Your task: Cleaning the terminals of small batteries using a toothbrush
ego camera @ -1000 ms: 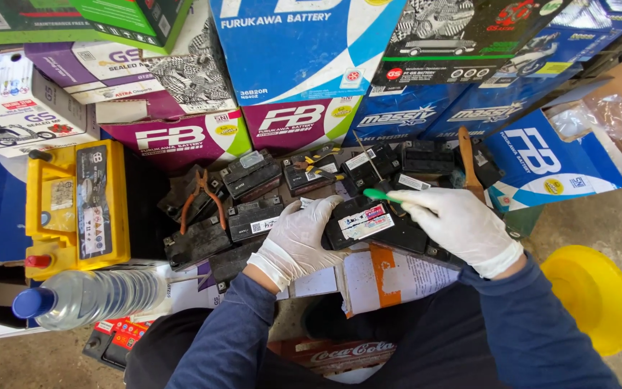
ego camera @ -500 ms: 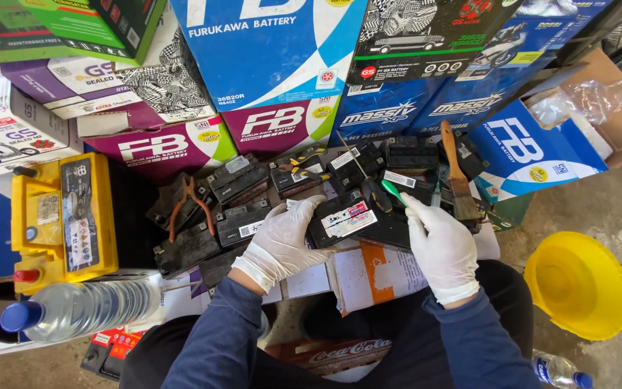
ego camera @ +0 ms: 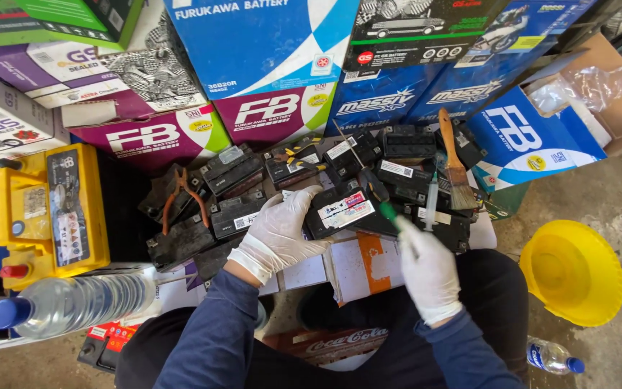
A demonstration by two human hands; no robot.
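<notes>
Both my hands wear white gloves. My left hand (ego camera: 278, 234) lies flat against the left end of a small black battery (ego camera: 343, 210) with a white and red label, which sits on a pile of similar black batteries (ego camera: 217, 216). My right hand (ego camera: 426, 270) is just below and to the right of that battery, shut on a screwdriver (ego camera: 386, 211) with a green and black handle. Its thin shaft points up and away across the battery's top.
A paintbrush (ego camera: 456, 169) and a syringe (ego camera: 432, 203) lie on the batteries at right, orange-handled pliers (ego camera: 178, 198) at left. A yellow battery (ego camera: 52, 209) and a water bottle (ego camera: 73, 304) are at far left. A yellow funnel (ego camera: 574, 272) sits right; stacked boxes (ego camera: 275, 65) stand behind.
My right hand has drawn back toward me off the labelled battery, keeping the screwdriver. My left hand stays on the battery's left end.
</notes>
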